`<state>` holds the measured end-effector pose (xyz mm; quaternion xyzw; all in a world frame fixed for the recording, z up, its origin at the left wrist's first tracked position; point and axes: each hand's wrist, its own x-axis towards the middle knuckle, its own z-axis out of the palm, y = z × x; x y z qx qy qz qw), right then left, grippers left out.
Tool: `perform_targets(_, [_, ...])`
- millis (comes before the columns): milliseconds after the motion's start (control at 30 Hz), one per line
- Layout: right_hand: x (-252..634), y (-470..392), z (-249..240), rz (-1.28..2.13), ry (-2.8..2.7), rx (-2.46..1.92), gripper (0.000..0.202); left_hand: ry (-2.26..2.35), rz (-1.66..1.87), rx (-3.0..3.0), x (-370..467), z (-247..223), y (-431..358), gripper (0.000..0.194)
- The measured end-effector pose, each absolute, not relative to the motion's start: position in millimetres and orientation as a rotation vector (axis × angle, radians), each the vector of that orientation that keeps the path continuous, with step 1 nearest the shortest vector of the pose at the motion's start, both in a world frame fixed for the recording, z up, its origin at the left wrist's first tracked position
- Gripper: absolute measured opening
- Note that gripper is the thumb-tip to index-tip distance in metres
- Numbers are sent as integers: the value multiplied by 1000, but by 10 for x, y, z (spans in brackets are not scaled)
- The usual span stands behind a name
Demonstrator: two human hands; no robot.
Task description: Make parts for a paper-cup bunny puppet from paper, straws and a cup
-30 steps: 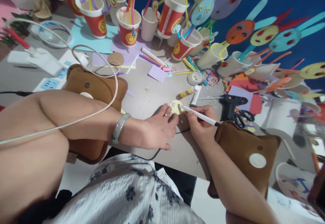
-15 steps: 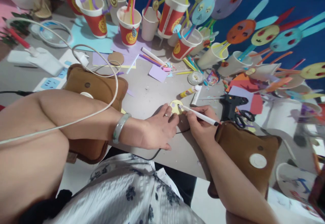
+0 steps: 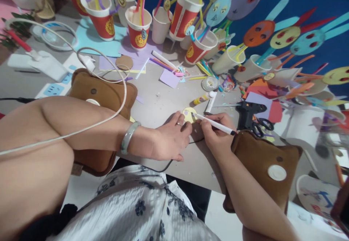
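A small yellow paper disc [image 3: 189, 114] with a purple spot and dark marks lies on the grey table [image 3: 152, 106]. My left hand [image 3: 174, 135] rests palm down beside it, fingers apart, with fingertips at the disc's lower left edge. Pinched in my right hand [image 3: 217, 131] is a white marker [image 3: 215, 123], its tip on the disc's right part. A yellow glue stick [image 3: 203, 98] and a white pen cap [image 3: 211, 103] lie just above the disc.
Paper cups [image 3: 139, 24] with coloured figures line the back. A black glue gun [image 3: 248, 113] and scissors [image 3: 263, 126] lie at right. Brown pouches [image 3: 103, 88] sit under both forearms. A white cable [image 3: 124, 99] crosses above my left arm. A glass jar [image 3: 209, 83] stands mid-table.
The marker tip has shifted very slightly on the disc. Both hands are otherwise in nearly the same place.
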<state>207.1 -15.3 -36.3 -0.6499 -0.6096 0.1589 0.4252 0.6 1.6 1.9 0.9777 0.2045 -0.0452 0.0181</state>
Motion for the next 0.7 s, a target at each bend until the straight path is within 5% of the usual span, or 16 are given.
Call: perform_targets(700, [2009, -155, -261, 333, -1542, -1676, 12, 635, -186, 3006, 11, 43, 24, 73])
